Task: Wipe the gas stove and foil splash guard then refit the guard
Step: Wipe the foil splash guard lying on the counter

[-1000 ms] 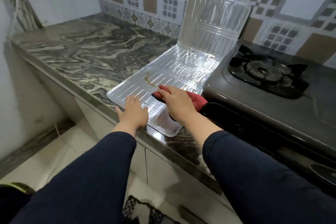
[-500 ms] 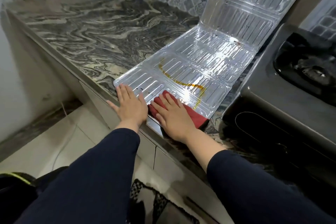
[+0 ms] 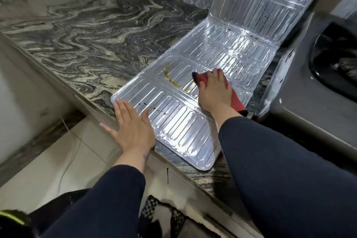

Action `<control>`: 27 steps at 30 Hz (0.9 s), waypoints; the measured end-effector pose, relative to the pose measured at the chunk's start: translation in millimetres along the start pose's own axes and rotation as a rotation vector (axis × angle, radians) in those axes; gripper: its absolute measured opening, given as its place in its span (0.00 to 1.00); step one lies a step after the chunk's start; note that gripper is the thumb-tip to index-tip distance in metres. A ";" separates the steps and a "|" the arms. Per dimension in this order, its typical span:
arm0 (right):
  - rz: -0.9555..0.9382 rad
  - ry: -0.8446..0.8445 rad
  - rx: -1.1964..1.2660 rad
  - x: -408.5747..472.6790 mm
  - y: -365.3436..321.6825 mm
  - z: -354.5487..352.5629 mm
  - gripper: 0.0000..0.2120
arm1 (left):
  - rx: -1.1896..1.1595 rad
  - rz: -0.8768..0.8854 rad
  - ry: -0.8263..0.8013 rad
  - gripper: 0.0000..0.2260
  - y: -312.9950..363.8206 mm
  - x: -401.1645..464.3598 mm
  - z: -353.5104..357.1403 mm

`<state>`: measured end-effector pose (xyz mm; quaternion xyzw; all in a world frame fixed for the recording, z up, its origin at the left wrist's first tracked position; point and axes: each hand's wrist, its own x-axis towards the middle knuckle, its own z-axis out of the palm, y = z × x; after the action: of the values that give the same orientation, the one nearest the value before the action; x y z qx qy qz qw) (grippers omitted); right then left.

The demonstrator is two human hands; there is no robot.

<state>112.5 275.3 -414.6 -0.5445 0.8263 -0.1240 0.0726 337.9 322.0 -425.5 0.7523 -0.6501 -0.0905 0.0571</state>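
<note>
Head view, item: foil splash guard (image 3: 179, 121), flat on worktop (image 3: 81, 31). My left hand (image 3: 131, 127), fingers straight, pins its 7 o'clock corner steady; right hand (image 3: 214, 92) presses red cloth (image 3: 236, 100) beside grease streak (image 3: 172, 81).

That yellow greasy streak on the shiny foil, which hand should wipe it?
The right hand: it already presses the red cloth right beside the streak. The left hand lies flat, steadying the foil guard's near edge.
</note>
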 end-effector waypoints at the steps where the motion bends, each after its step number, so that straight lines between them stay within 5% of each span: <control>1: 0.034 0.000 -0.013 9.6 3.0 -1.8 0.28 | -0.006 0.002 0.010 0.34 -0.5 -1.3 -0.3; 7: 0.157 -0.010 -0.065 9.3 -9.4 -0.8 0.28 | -0.041 -0.003 0.038 0.33 2.4 -0.2 2.9; 18: -0.332 -0.100 0.227 -133.1 -54.8 -1.8 0.21 | -0.065 -0.027 0.036 0.31 2.5 0.8 1.3; 27: -0.765 -0.288 -0.029 -83.7 -71.9 11.7 0.23 | -0.055 0.010 -0.018 0.29 -1.2 0.0 -4.4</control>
<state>212.2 323.7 -406.7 -0.8254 0.5472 -0.0528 0.1285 340.0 322.0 -421.4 0.7462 -0.6517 -0.1147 0.0725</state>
